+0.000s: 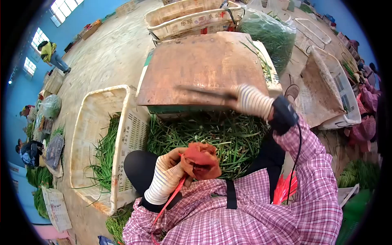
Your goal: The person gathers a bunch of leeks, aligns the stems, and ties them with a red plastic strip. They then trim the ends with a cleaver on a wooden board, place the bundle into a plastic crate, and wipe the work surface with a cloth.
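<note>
My right hand (252, 100), in a striped knit glove, is closed around the handle of a dark, motion-blurred blade that looks like a knife (200, 90), above the front edge of a worn wooden board (204, 65). My left hand (166, 173), gloved the same way, grips a crumpled reddish-orange cloth (202, 161) over my lap. A thin red plastic strip (173, 194) hangs beside that hand. Cut green leaf trimmings (204, 132) are heaped between my knees, below the board. What the cloth's folds hold cannot be made out.
To the left, a white plastic crate (124, 163) contains long green stalks (105, 153). Behind the board are another crate (192, 22) and a clear bag of greens (269, 36). A tilted crate (337, 83) stands at right. Red strips (283, 188) lie by my hip. Other people work farther off.
</note>
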`<state>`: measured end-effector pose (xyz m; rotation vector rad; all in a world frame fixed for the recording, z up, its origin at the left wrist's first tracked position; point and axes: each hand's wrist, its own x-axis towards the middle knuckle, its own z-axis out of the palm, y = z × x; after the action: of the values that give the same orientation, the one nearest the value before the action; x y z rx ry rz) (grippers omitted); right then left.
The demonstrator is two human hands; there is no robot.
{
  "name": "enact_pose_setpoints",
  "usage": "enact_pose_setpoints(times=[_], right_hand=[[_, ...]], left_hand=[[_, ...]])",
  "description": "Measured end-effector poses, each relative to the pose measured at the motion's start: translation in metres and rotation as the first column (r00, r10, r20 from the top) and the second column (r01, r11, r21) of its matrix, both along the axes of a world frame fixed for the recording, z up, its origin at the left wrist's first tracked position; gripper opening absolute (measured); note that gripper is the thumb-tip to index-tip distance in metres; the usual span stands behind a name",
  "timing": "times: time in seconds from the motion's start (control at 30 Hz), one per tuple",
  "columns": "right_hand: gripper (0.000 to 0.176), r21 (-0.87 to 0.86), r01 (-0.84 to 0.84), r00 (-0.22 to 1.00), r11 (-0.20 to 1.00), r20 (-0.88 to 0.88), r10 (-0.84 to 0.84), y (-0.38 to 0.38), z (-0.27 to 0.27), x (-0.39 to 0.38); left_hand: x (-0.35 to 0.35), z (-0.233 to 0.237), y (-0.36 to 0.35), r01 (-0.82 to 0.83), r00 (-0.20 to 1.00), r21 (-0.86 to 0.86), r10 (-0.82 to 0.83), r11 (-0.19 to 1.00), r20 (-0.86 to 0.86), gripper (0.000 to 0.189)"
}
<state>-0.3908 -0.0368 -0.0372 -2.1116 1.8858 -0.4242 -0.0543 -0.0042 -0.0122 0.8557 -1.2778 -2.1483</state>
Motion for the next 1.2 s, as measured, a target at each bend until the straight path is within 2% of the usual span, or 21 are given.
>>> enact_pose_setpoints(times=[0.07, 0.1, 0.13, 0.27, 0.33, 0.37, 0.5, 0.6, 0.63, 0.67, 0.7, 0.73, 0.77, 0.83, 0.87, 0.97, 1.03, 1.07, 1.1, 1.13, 1.2], right_hand=[[0.028, -0.042, 0.235, 0.971, 0.971, 0.050, -0.233, -0.017, -0.013, -0.030], [0.025, 0.037, 0.315, 0.943, 0.948, 0.099, -0.317, -0.013, 0.001, -0.028], [0.026, -0.117, 0.163, 0.983, 0.980, -0.068, -0.172, -0.013, -0.010, -0.034], [0.031, 0.059, 0.007, 0.999, 0.998, -0.043, -0.004, 0.036, 0.005, -0.003], [0.033, -0.045, 0.112, 0.986, 0.993, -0.120, -0.117, 0.037, 0.007, -0.016], [0.033, 0.074, 0.291, 0.922, 0.954, -0.290, -0.259, 0.025, 0.028, -0.019], [0.033, -0.419, 0.515, 0.790, 0.748, -0.105, -0.604, -0.028, -0.073, -0.136], [0.044, -0.010, 0.562, 0.724, 0.827, -0.477, -0.498, -0.028, -0.037, -0.123], [0.052, -0.238, 0.500, 0.648, 0.833, -0.535, -0.542, -0.007, -0.020, -0.098], [0.054, -0.462, 0.371, 0.711, 0.805, -0.416, -0.567, 0.003, -0.024, -0.091], [0.057, -0.350, 0.276, 0.928, 0.895, -0.146, -0.343, 0.017, -0.017, -0.084], [0.057, 0.113, 0.242, 0.790, 0.964, 0.554, -0.263, 0.043, 0.007, -0.050], [0.057, -0.037, 0.081, 0.565, 0.996, 0.825, -0.015, 0.064, 0.015, -0.024], [0.059, 0.033, -0.090, 0.363, 0.995, 0.932, 0.002, 0.076, 0.011, 0.000], [0.059, 0.042, -0.098, 0.574, 0.994, 0.819, 0.022, 0.078, 0.014, 0.001], [0.041, 0.111, 0.240, 0.357, 0.964, 0.914, -0.194, 0.063, 0.045, -0.023], [0.035, -0.129, 0.312, 0.431, 0.941, 0.902, -0.019, 0.032, 0.046, -0.058], [0.042, -0.132, 0.311, 0.505, 0.941, 0.862, -0.046, 0.017, 0.042, -0.084], [0.051, -0.228, 0.425, 0.815, 0.876, 0.517, -0.261, 0.013, 0.048, -0.086], [0.061, -0.376, 0.466, 0.875, 0.801, 0.061, -0.481, 0.009, 0.052, -0.087], [0.075, -0.620, 0.163, 0.950, 0.768, -0.112, -0.291, 0.027, 0.053, -0.045]], left_hand=[[-0.002, -0.004, 0.001, -0.004, 1.000, -0.023, 0.004, 1.000, 0.002, 0.037], [-0.004, -0.007, 0.002, -0.009, 0.999, -0.013, 0.008, 1.000, -0.034, 0.036], [-0.006, -0.005, 0.004, -0.004, 1.000, -0.021, 0.003, 1.000, -0.005, 0.037], [-0.015, -0.002, 0.001, 0.019, 1.000, -0.064, -0.020, 0.998, -0.009, 0.038], [-0.016, -0.003, 0.000, 0.022, 0.999, -0.052, -0.023, 0.998, -0.025, 0.027], [-0.019, 0.000, -0.001, 0.015, 0.999, -0.042, -0.016, 0.999, -0.030, 0.025], [-0.044, 0.010, -0.009, 0.001, 0.998, -0.104, -0.007, 0.995, -0.058, 0.029], [-0.065, 0.000, -0.023, -0.032, 0.977, -0.111, 0.008, 0.993, -0.215, 0.029], [-0.073, -0.004, -0.027, -0.048, 0.967, -0.114, 0.017, 0.992, -0.255, 0.030], [-0.083, -0.003, -0.031, -0.054, 0.965, -0.112, 0.022, 0.992, -0.263, 0.030], [-0.094, -0.003, -0.036, -0.060, 0.962, -0.111, 0.027, 0.992, -0.271, 0.030], [-0.104, -0.003, -0.040, -0.066, 0.960, -0.110, 0.032, 0.992, -0.279, 0.030], [-0.115, -0.001, -0.043, -0.053, 0.962, -0.105, 0.022, 0.993, -0.272, 0.029], [-0.128, -0.007, -0.057, -0.030, 0.967, -0.118, -0.001, 0.993, -0.255, 0.027], [-0.137, -0.014, -0.063, -0.042, 0.938, -0.113, 0.000, 0.993, -0.348, 0.026], [-0.146, -0.013, -0.083, -0.136, 0.953, -0.101, 0.103, 0.986, -0.284, 0.026], [-0.144, -0.026, -0.103, -0.227, 0.930, -0.056, 0.199, 0.972, -0.308, 0.028], [-0.139, -0.024, -0.107, -0.258, 0.941, -0.130, 0.218, 0.957, -0.257, 0.033], [-0.137, -0.020, -0.108, -0.309, 0.938, -0.151, 0.275, 0.939, -0.210, 0.035], [-0.136, -0.015, -0.108, -0.358, 0.929, -0.174, 0.330, 0.917, -0.167, 0.036], [-0.134, -0.024, -0.118, -0.405, 0.911, -0.157, 0.382, 0.901, -0.158, 0.036]])
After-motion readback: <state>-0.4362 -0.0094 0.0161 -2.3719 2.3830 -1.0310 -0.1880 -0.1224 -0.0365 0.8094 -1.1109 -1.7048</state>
